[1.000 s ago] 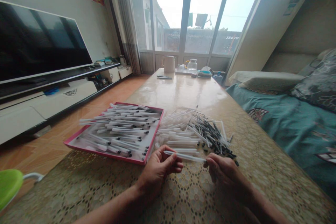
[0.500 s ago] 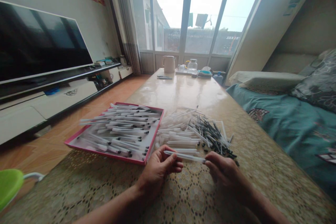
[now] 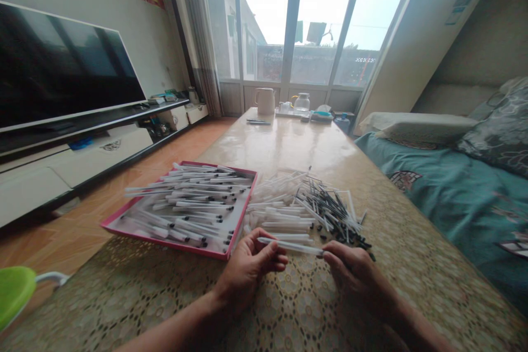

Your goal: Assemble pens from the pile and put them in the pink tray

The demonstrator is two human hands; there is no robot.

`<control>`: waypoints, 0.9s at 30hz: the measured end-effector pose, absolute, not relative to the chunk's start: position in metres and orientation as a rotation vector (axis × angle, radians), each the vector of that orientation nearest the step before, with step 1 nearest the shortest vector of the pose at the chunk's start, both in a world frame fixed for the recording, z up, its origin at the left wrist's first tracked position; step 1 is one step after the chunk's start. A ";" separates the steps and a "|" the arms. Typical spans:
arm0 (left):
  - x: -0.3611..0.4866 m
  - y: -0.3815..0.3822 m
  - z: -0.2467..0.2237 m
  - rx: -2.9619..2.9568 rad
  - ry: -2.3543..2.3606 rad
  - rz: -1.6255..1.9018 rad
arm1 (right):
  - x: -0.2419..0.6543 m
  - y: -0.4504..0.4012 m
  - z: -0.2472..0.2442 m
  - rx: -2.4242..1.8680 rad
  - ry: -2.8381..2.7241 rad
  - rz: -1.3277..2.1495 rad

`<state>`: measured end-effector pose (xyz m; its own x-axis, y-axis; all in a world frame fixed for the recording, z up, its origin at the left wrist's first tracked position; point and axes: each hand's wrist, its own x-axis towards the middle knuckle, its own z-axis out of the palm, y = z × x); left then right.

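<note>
A translucent white pen barrel (image 3: 293, 246) stretches between my two hands above the patterned tabletop. My left hand (image 3: 253, 261) is closed around its left end, thumb on top. At the right end, my right hand (image 3: 350, 265) pinches the tip, where a small dark piece partly shows between the fingertips. Just beyond my hands lies a heap of white pen barrels (image 3: 280, 213). To its right is a pile of dark refills (image 3: 330, 204), with small black plugs (image 3: 363, 242) scattered at its near edge.
A pink-rimmed tray (image 3: 165, 243) with many pens tipped in black stands on the left of the table. At the far end are a beige jug (image 3: 264, 101), a glass pitcher (image 3: 302, 102) and a tissue pack (image 3: 322, 114). A green stool (image 3: 15, 294) is at lower left.
Almost nothing differs. The pen barrel stays between my hands, and my right fingers have shifted only very slightly at its end.
</note>
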<state>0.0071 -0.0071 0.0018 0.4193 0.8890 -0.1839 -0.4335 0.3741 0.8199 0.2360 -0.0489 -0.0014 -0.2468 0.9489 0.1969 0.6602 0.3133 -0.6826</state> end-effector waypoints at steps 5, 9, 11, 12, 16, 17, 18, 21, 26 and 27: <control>0.007 -0.007 0.000 0.783 0.690 0.938 | 0.237 -0.049 0.000 -1.433 -1.997 0.621; 0.007 -0.007 -0.001 0.782 0.681 0.945 | 0.238 -0.049 -0.002 -1.444 -2.014 0.655; 0.007 -0.007 -0.002 0.781 0.682 0.942 | 0.238 -0.048 -0.002 -1.439 -2.029 0.630; 0.007 -0.006 -0.002 0.782 0.680 0.941 | 0.238 -0.048 -0.002 -1.437 -2.028 0.623; 0.007 -0.006 0.000 0.786 0.696 0.942 | 0.238 -0.047 -0.003 -1.447 -2.011 0.647; 0.007 -0.006 0.000 0.786 0.701 0.940 | 0.238 -0.048 -0.003 -1.447 -2.010 0.646; 0.007 -0.006 0.001 0.786 0.707 0.937 | 0.237 -0.048 -0.003 -1.446 -2.008 0.646; 0.007 -0.006 0.001 0.786 0.723 0.932 | 0.237 -0.048 -0.003 -1.447 -1.978 0.670; 0.008 -0.006 0.000 0.768 0.700 0.941 | 0.236 -0.048 -0.002 -1.442 -1.973 0.630; 0.008 -0.006 0.001 0.767 0.699 0.939 | 0.236 -0.048 -0.003 -1.439 -1.975 0.630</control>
<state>0.0076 -0.0062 0.0005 0.4198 0.8880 -0.1875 -0.4339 0.3779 0.8179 0.2360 -0.0484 -0.0026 -0.2245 0.9547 0.1953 0.6653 0.2966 -0.6851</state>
